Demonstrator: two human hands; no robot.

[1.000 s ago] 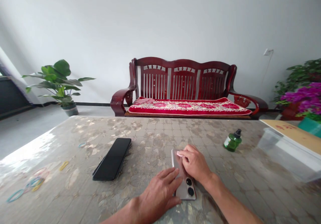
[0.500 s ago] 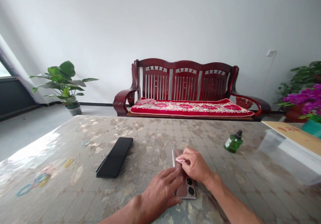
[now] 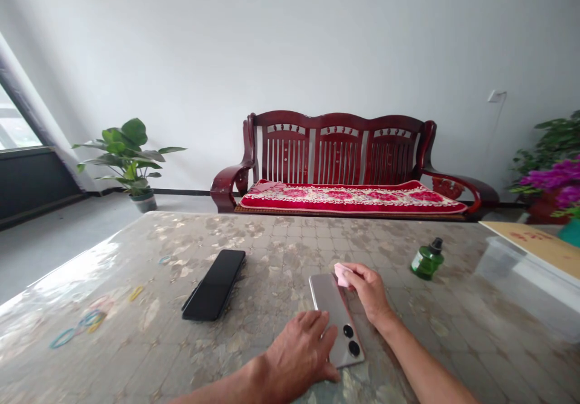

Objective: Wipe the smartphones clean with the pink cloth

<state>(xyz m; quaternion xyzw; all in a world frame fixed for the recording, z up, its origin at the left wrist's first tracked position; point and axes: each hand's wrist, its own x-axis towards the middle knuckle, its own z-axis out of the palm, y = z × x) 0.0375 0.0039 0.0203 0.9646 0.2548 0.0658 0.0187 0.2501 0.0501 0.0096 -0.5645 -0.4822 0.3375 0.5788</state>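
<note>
On the table lies a silver-pink phone (image 3: 333, 298), back side up, its dark round camera lenses toward me. My left hand (image 3: 301, 346) rests over the phone's left side near the camera end, fingers stretched and apart, thumb by the bottom edge. A small folded pink cloth (image 3: 342, 275) is pinched in my right hand (image 3: 368, 292), just beside the phone's far right corner. Left of both hands, a black phone (image 3: 216, 284) lies with its dark face up.
A green bottle (image 3: 426, 260) with a black cap stands to the right. Beyond it sits a clear plastic box (image 3: 512, 265) under a tan board (image 3: 537, 244). Rubber bands (image 3: 88, 320) lie at left. Behind the table (image 3: 272, 253) stands a wooden bench (image 3: 338, 150).
My right hand has moved off the phone's back to its right edge, with the pink cloth still pinched. My left hand has drawn slightly toward me, uncovering more of the phone's back.
</note>
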